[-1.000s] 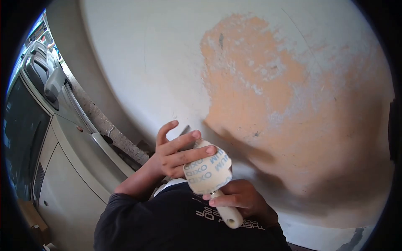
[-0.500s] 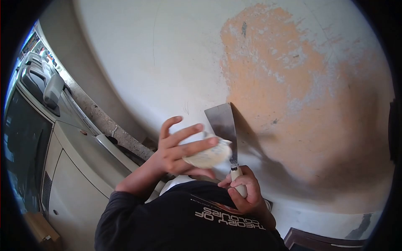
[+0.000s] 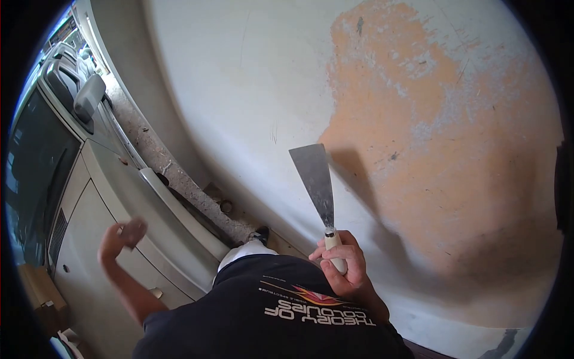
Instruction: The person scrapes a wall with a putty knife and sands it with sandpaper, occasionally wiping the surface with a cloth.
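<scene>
My right hand (image 3: 347, 263) is wrapped round the pale handle of a putty knife (image 3: 315, 182). Its broad metal blade points up, in front of the wall (image 3: 239, 78). Out at the left, over the car's light-coloured body, my left hand (image 3: 112, 244) grips a small flat brown piece, seemingly sandpaper (image 3: 135, 232). Motion blurs that hand and the piece. A large peach-coloured patch (image 3: 388, 113) with rough, flaked edges shows where the wall's white coat is gone.
A parked car (image 3: 113, 209) with a side mirror (image 3: 89, 96) stands close at the left. A cardboard box (image 3: 42, 293) is at the lower left. Between car and wall runs a narrow strip of rough floor (image 3: 158, 152) with debris.
My left hand has swung from beside the blade out to the left over the car. A pale side of its piece showed before; brown shows now. The putty knife stays in my right hand.
</scene>
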The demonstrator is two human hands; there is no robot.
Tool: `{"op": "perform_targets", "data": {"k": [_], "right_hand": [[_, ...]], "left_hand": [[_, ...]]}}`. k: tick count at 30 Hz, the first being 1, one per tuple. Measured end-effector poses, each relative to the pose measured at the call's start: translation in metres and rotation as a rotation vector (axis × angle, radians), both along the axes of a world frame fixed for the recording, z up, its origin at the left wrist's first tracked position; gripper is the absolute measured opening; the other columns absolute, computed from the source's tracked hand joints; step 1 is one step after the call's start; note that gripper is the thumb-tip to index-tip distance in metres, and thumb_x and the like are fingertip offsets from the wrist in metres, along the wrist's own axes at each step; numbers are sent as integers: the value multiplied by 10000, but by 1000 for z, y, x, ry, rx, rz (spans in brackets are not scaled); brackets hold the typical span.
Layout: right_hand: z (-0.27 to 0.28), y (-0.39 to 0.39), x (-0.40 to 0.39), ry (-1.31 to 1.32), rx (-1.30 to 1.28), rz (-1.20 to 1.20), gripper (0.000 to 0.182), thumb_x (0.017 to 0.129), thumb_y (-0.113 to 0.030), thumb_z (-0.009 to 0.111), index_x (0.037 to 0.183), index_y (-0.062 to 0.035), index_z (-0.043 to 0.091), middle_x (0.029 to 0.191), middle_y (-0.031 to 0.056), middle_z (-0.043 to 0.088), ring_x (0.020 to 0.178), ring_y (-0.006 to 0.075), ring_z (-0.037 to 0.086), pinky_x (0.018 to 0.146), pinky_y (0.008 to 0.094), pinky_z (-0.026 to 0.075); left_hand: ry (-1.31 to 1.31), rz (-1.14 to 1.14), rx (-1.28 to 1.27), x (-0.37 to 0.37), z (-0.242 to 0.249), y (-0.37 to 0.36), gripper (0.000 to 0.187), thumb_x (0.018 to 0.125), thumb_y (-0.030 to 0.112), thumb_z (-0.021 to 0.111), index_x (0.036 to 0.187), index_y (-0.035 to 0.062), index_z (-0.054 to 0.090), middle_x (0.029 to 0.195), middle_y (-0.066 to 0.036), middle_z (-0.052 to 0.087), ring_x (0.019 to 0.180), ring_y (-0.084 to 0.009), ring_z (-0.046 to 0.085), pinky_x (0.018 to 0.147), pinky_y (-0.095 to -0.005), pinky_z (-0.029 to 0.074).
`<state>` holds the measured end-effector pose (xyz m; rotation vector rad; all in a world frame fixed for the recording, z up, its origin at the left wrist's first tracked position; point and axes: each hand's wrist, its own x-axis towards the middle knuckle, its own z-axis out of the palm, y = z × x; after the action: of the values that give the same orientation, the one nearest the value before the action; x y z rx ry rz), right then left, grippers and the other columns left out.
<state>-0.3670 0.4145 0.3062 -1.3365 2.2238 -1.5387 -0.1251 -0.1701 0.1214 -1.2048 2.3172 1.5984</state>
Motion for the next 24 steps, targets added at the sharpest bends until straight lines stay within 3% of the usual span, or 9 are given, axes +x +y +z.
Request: {"op": "perform_targets", "data": {"k": [2, 6, 8, 9, 12, 14, 16, 20, 24], "right_hand": [[-3, -1, 0, 51, -28, -28, 252, 925, 83, 492, 1143, -43, 484, 1161, 220, 502, 876, 240, 678, 805, 366, 564], [-11, -6, 0, -34, -117, -20, 283, 910, 103, 474, 1153, -42, 478, 1155, 220, 498, 871, 249, 673, 800, 361, 566], [-14, -9, 2, -32, -155, -56, 306, 901, 109, 463, 1166, -45, 469, 1146, 221, 494, 863, 247, 665, 815, 377, 554], [-13, -12, 0, 21, -161, -55, 301, 894, 81, 479, 1166, -45, 460, 1078, 218, 532, 824, 237, 644, 803, 379, 527], [-9, -16, -2, 63, -249, -70, 266, 871, 55, 564, 1129, 3, 532, 1001, 210, 623, 768, 215, 642, 697, 333, 554], [-10, -14, -6, 114, -239, -73, 267, 852, 36, 583, 1113, 5, 535, 945, 182, 634, 744, 220, 628, 665, 327, 533], [-7, -13, -9, 162, -219, -77, 272, 834, 16, 603, 1098, 8, 537, 889, 155, 645, 720, 225, 614, 634, 322, 512], [3, -25, -15, 383, -201, -157, 287, 781, 3, 635, 1054, 14, 545, 808, 115, 632, 599, 230, 559, 537, 319, 453], [29, -36, -14, 543, -36, -264, 249, 758, 20, 639, 996, 8, 567, 752, 103, 608, 479, 232, 502, 456, 332, 400]], "left_hand": [[-540, 115, -207, 60, 5, 3, 521, 734, 77, 777, 1223, 144, 612, 875, -106, 712, 748, -216, 673, 607, -388, 554], [-673, 360, -71, 141, -33, 15, 498, 782, 96, 787, 1233, 143, 581, 993, -165, 707, 842, -294, 694, 635, -444, 560], [-601, 442, -273, 179, -85, 7, 508, 782, 103, 786, 1241, 142, 572, 1050, -204, 699, 966, -338, 694, 759, -475, 564], [-625, 383, -421, 190, -100, 4, 621, 780, 163, 801, 1333, 169, 519, 1242, -227, 644, 1137, -368, 641, 918, -488, 533], [-1024, 478, -547, 95, 5, 77, 808, 776, 253, 816, 1468, 183, 404, 1451, -197, 516, 1302, -360, 534, 1048, -481, 466], [-930, 434, -710, 76, 7, 64, 920, 795, 321, 805, 1550, 197, 295, 1551, -156, 407, 1378, -331, 461, 1096, -452, 435], [-267, 355, -1054, 40, -14, 40, 771, 857, 212, 765, 1521, 153, 378, 1505, -138, 480, 1373, -315, 470, 1109, -428, 420], [489, -98, -949, -173, 116, 158, 701, 762, 68, 805, 1408, 104, 535, 1492, -133, 490, 1388, -337, 452, 1122, -437, 406], [1236, -600, -1061, -276, 157, 267, 558, 774, 266, 841, 1284, 193, 627, 1520, -156, 463, 1454, -376, 367, 1192, -581, 258]]}}
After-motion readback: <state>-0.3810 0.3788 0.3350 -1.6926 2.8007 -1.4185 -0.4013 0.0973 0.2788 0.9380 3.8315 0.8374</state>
